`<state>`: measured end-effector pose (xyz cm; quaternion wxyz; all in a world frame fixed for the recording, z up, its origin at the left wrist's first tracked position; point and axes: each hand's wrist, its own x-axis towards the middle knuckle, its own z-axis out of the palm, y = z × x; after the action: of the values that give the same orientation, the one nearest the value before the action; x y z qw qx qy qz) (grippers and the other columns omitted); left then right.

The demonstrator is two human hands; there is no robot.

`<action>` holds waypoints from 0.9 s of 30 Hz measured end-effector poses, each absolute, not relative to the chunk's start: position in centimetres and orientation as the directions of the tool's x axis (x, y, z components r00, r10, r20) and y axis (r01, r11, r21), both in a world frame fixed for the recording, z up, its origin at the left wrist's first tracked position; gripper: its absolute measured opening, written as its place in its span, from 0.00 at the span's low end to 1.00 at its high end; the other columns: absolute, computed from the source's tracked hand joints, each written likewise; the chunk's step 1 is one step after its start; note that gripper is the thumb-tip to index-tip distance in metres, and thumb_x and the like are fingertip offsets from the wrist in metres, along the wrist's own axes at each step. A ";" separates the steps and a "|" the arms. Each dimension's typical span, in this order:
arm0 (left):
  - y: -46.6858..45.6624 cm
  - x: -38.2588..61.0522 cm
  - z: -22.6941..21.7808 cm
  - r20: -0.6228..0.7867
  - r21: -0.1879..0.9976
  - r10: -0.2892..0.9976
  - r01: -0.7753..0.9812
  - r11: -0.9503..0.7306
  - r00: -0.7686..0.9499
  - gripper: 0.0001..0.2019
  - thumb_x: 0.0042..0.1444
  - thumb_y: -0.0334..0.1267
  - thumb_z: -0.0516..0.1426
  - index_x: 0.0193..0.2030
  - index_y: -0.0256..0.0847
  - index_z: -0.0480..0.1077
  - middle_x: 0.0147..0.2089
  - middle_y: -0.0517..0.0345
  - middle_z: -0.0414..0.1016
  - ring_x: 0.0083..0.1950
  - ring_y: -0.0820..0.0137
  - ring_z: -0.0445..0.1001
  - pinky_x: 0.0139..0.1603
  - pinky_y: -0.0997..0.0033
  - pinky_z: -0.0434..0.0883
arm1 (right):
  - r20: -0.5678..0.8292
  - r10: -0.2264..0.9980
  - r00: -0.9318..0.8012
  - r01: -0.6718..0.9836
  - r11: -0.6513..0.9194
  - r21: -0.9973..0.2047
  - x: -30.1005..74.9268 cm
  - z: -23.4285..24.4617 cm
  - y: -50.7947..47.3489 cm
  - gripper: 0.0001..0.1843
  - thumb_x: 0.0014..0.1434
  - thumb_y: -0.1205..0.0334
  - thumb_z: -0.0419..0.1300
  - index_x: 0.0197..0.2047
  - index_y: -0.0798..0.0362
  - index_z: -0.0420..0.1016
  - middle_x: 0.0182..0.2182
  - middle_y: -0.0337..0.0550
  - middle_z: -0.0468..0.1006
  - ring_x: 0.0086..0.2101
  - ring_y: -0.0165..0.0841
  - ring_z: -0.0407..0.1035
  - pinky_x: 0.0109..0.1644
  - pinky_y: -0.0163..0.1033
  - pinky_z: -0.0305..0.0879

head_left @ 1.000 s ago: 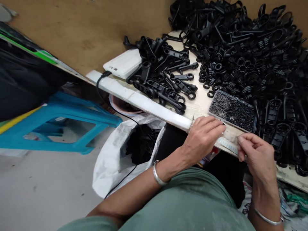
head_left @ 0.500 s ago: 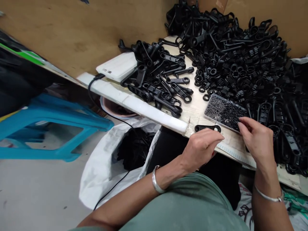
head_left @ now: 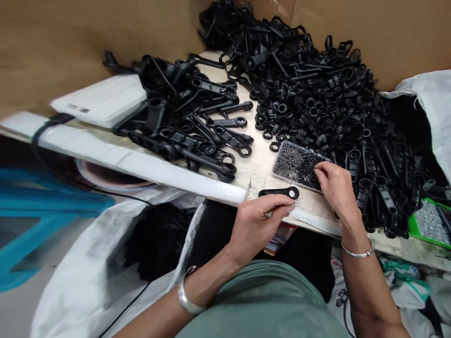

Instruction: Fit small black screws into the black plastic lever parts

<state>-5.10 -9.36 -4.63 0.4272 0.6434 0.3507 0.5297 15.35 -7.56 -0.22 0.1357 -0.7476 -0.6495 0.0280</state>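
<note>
My left hand (head_left: 255,225) is at the table's front edge, thumb and forefinger pinched just below the ring end of a black plastic arm (head_left: 272,193). Whatever lies in that pinch is too small to name. The black arm lies flat, its ring to the right. Behind it stands a clear shallow box (head_left: 283,178) full of tiny dark and silvery pieces (head_left: 292,162). At the box's right side, the fingertips of my right hand (head_left: 336,188) are drawn together over the pieces; what they hold, if anything, is hidden.
Black plastic arms (head_left: 229,122) lie loose at left, beside a white device (head_left: 102,101) with a cable. A big heap of black parts and rings (head_left: 313,103) covers the back right. A thin pin (head_left: 250,183) sticks up near the edge. A green tray (head_left: 431,223) sits far right.
The view has swung right, bringing the green tray into sight. My left hand has turned so its thumb and forefinger pinch shows. My right fingertips have shifted further over the box.
</note>
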 end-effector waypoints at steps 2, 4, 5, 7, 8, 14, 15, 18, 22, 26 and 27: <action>-9.4 -4.8 -4.2 0.297 0.955 0.935 -0.068 -0.289 0.194 0.06 0.54 0.26 0.64 0.34 0.40 0.80 0.35 0.59 0.84 0.35 0.71 0.82 0.40 0.78 0.80 | 0.096 0.968 0.230 0.817 -0.138 -0.560 15.6 0.0 -8.5 0.11 0.64 0.58 0.57 0.39 0.54 0.79 0.28 0.42 0.78 0.27 0.31 0.71 0.32 0.35 0.65; -9.5 -4.4 -3.8 0.198 0.974 0.957 -0.148 -0.168 0.211 0.04 0.52 0.27 0.65 0.33 0.39 0.80 0.33 0.58 0.84 0.33 0.72 0.81 0.37 0.78 0.79 | -0.027 0.956 0.291 0.465 -0.166 -0.870 15.5 -0.1 -9.7 0.13 0.57 0.53 0.65 0.37 0.55 0.78 0.24 0.40 0.76 0.21 0.28 0.65 0.24 0.33 0.60; -9.5 -4.2 -3.7 0.149 0.976 0.963 -0.191 -0.106 0.224 0.03 0.51 0.28 0.65 0.32 0.38 0.80 0.32 0.58 0.83 0.32 0.72 0.80 0.35 0.78 0.79 | -0.092 0.953 0.288 0.289 -0.178 -0.941 15.3 -0.2 -10.2 0.15 0.53 0.51 0.68 0.35 0.55 0.78 0.24 0.40 0.76 0.19 0.26 0.63 0.22 0.32 0.58; -9.5 -3.8 -3.5 0.062 0.962 0.964 -0.273 0.011 0.259 0.02 0.50 0.29 0.66 0.32 0.37 0.80 0.30 0.58 0.82 0.29 0.74 0.79 0.32 0.79 0.78 | -0.184 0.952 0.247 0.065 -0.205 -0.977 14.7 -0.4 -11.2 0.17 0.48 0.51 0.72 0.34 0.55 0.78 0.25 0.41 0.76 0.19 0.24 0.61 0.20 0.30 0.56; -9.4 -3.7 -3.5 0.028 0.950 0.961 -0.307 0.061 0.277 0.02 0.49 0.30 0.66 0.32 0.37 0.79 0.29 0.58 0.82 0.28 0.74 0.78 0.31 0.79 0.77 | -0.210 0.952 0.223 -0.001 -0.216 -0.976 14.4 -0.5 -11.7 0.18 0.46 0.51 0.74 0.33 0.55 0.78 0.25 0.41 0.76 0.19 0.24 0.61 0.19 0.30 0.55; -9.3 -3.0 -3.5 -0.037 0.874 0.933 -0.441 0.204 0.357 0.05 0.48 0.33 0.68 0.32 0.35 0.78 0.29 0.56 0.81 0.27 0.74 0.77 0.31 0.76 0.79 | -0.237 0.951 0.198 -0.110 -0.219 -0.970 12.9 -1.2 -13.1 0.18 0.45 0.50 0.75 0.32 0.52 0.77 0.24 0.39 0.75 0.20 0.25 0.62 0.19 0.29 0.58; -9.3 -2.9 -3.4 -0.035 0.865 0.929 -0.455 0.212 0.368 0.06 0.48 0.34 0.68 0.32 0.35 0.78 0.30 0.56 0.82 0.27 0.74 0.77 0.31 0.75 0.79 | -0.230 0.952 0.203 -0.109 -0.211 -0.971 12.8 -1.3 -13.2 0.18 0.45 0.50 0.75 0.32 0.52 0.77 0.24 0.39 0.75 0.20 0.25 0.63 0.20 0.29 0.59; -9.2 -2.9 -3.2 -0.044 0.843 0.923 -0.482 0.239 0.381 0.08 0.47 0.36 0.69 0.32 0.35 0.77 0.30 0.56 0.82 0.27 0.74 0.78 0.32 0.75 0.80 | -0.212 0.953 0.217 -0.126 -0.188 -0.974 12.6 -1.6 -13.5 0.17 0.46 0.51 0.75 0.32 0.52 0.78 0.24 0.39 0.76 0.20 0.25 0.64 0.20 0.29 0.60; -9.2 -3.0 -3.2 -0.063 0.825 0.918 -0.496 0.269 0.392 0.07 0.47 0.33 0.68 0.31 0.35 0.76 0.29 0.57 0.81 0.27 0.74 0.78 0.32 0.75 0.79 | -0.208 0.950 0.231 -0.145 -0.178 -0.973 12.4 -1.7 -13.8 0.15 0.46 0.53 0.75 0.32 0.52 0.79 0.23 0.39 0.76 0.19 0.25 0.65 0.19 0.29 0.62; -9.3 -3.1 -3.6 -0.087 0.833 0.920 -0.479 0.277 0.381 0.09 0.47 0.35 0.69 0.32 0.34 0.76 0.29 0.57 0.80 0.26 0.74 0.77 0.31 0.75 0.79 | -0.183 0.942 0.282 -0.098 -0.162 -0.982 12.2 -1.8 -14.0 0.12 0.49 0.55 0.73 0.32 0.52 0.79 0.27 0.42 0.79 0.20 0.26 0.67 0.19 0.31 0.64; -9.3 -3.1 -3.7 -0.090 0.835 0.922 -0.475 0.276 0.377 0.09 0.47 0.35 0.69 0.32 0.34 0.76 0.28 0.58 0.80 0.26 0.75 0.77 0.31 0.75 0.79 | -0.177 0.940 0.290 -0.094 -0.156 -0.983 12.2 -1.8 -14.1 0.12 0.49 0.55 0.73 0.32 0.52 0.78 0.27 0.42 0.79 0.20 0.27 0.67 0.19 0.30 0.65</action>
<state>-3.11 -9.30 -3.65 0.7408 0.3740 0.2984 0.4714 12.23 -14.06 -1.84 0.5424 -0.5923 -0.3572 0.4769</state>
